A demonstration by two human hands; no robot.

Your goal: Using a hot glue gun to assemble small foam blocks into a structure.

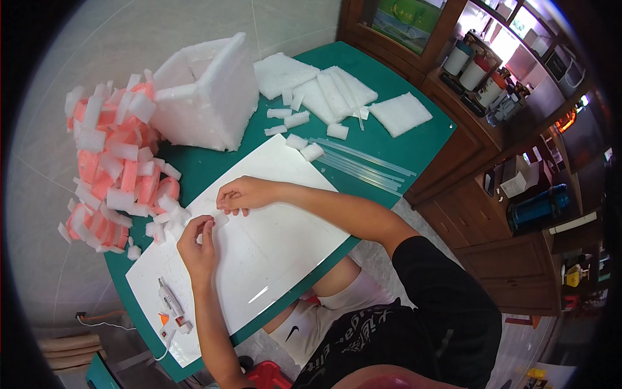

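Observation:
My left hand [196, 247] is over the white board [272, 246], thumb and forefinger pinched together. Close by on its far right side, my right hand [245, 193] has its fingers curled downward. A small whitish piece [221, 220] shows between the hands, pale against the board; whether either hand grips it I cannot make out. Left of my hands are loose white foam bits [173, 220] at the board's edge. Nearer to me, a slim white and grey hot glue gun [171, 299] rests on the board, left of my left forearm.
A heap of pink foam with white foam blocks [116, 149] fills the left. Behind stands a white foam box [207, 97]. Foam sheets [285, 72] and clear glue sticks [363, 167] lie on the green table [421, 155]. Wooden cabinets [499, 272] stand to the right.

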